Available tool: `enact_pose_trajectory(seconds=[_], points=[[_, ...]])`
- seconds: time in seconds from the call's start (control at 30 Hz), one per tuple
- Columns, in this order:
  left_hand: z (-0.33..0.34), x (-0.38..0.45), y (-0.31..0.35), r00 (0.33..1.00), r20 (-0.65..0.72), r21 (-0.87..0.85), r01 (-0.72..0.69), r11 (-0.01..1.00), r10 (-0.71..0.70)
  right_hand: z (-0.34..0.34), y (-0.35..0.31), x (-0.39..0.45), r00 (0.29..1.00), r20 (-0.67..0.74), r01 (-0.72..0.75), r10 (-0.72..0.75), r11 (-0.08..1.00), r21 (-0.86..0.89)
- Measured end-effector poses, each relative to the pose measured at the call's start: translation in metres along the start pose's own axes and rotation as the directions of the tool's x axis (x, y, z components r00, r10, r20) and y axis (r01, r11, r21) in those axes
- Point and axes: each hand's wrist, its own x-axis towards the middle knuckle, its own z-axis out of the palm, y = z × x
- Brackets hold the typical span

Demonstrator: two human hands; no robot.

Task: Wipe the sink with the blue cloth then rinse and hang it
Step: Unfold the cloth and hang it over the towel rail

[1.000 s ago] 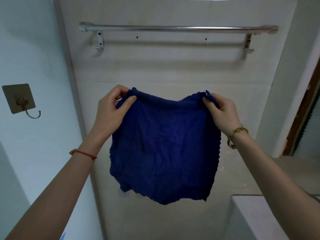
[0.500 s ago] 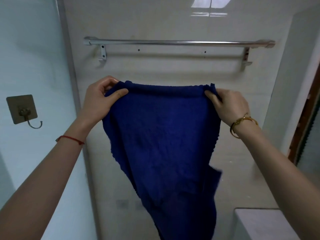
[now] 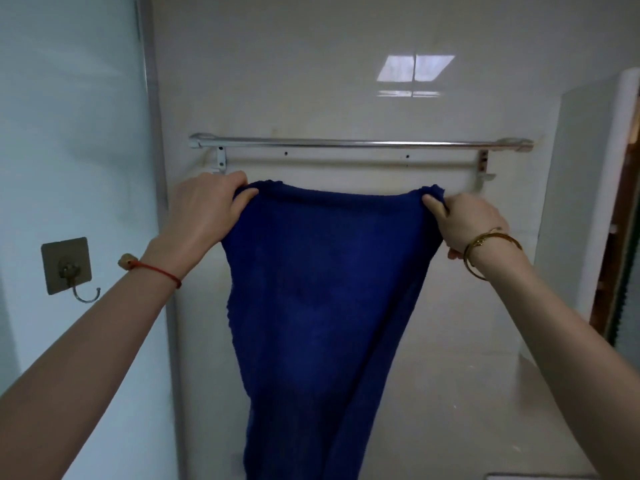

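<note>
The left hand and right hand each pinch a top corner of the blue cloth, stretching its upper edge taut between them. The cloth hangs long and narrow below, in front of the tiled wall. A second ago it was held lower and slacker; now its edge sits just beneath the towel rail, not yet over it. Hanging, the last step, looks close. A wall hook sits well to the left; a red string and gold bangle ring the wrists.

Adhesive wall hook on left panel, window reflection on tile
</note>
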Motion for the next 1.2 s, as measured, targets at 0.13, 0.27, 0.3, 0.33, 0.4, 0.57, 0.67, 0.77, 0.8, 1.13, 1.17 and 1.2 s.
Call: enact_pose_trajectory(seconds=[0.13, 0.27, 0.3, 0.33, 0.4, 0.57, 0.67, 0.77, 0.8, 1.13, 1.17, 1.2], points=[[-0.008, 0.008, 0.001, 0.982, 0.115, -0.071, 0.156, 0.985, -0.147, -0.01, -0.012, 0.003, 0.983, 0.167, -0.104, 0.076, 0.98, 0.167], [-0.02, 0.034, -0.002, 0.903, 0.344, -0.347, 0.376, 0.859, -0.257, -0.035, -0.021, 0.017, 0.936, 0.329, -0.29, 0.121, 0.794, 0.534], [-0.023, 0.043, -0.004, 0.887, 0.371, -0.41, 0.421, 0.809, -0.273, -0.043, -0.024, 0.022, 0.932, 0.346, -0.303, 0.112, 0.765, 0.568], [-0.027, 0.052, -0.006, 0.872, 0.39, -0.46, 0.462, 0.758, -0.295, -0.051, -0.027, 0.026, 0.927, 0.361, -0.31, 0.098, 0.743, 0.593], [-0.037, 0.07, -0.009, 0.837, 0.432, -0.544, 0.539, 0.644, -0.335, -0.066, -0.033, 0.036, 0.919, 0.39, -0.322, 0.063, 0.691, 0.647], [-0.066, 0.107, -0.004, 0.827, 0.49, -0.82, 0.545, 0.177, -0.275, -0.094, -0.048, 0.06, 0.963, 0.262, -0.176, -0.067, 0.583, 0.794], [-0.073, 0.134, 0.004, 0.897, 0.288, -0.898, 0.374, 0.23, -0.334, -0.11, -0.065, 0.075, 0.986, 0.089, 0.0, -0.139, 0.54, 0.842], [-0.07, 0.162, 0.016, 0.944, 0.116, -0.906, 0.228, 0.356, -0.309, -0.124, -0.086, 0.094, 0.977, -0.086, 0.184, -0.195, 0.572, 0.799], [-0.069, 0.173, 0.019, 0.956, 0.087, -0.897, 0.198, 0.396, -0.28, -0.127, -0.093, 0.102, 0.968, -0.126, 0.236, -0.216, 0.614, 0.753], [-0.033, 0.264, 0.032, 0.997, -0.057, -0.47, 0.026, 0.882, -0.059, -0.144, -0.127, 0.196, 0.943, -0.228, 0.334, -0.245, 0.654, 0.679], [-0.026, 0.268, 0.028, 0.998, -0.036, -0.463, 0.032, 0.886, -0.055, -0.141, -0.122, 0.205, 0.935, -0.25, 0.354, -0.25, 0.692, 0.63], [-0.018, 0.271, 0.024, 0.999, -0.01, -0.467, 0.031, 0.884, -0.04, -0.137, -0.116, 0.211, 0.929, -0.263, 0.366, -0.259, 0.736, 0.57]])
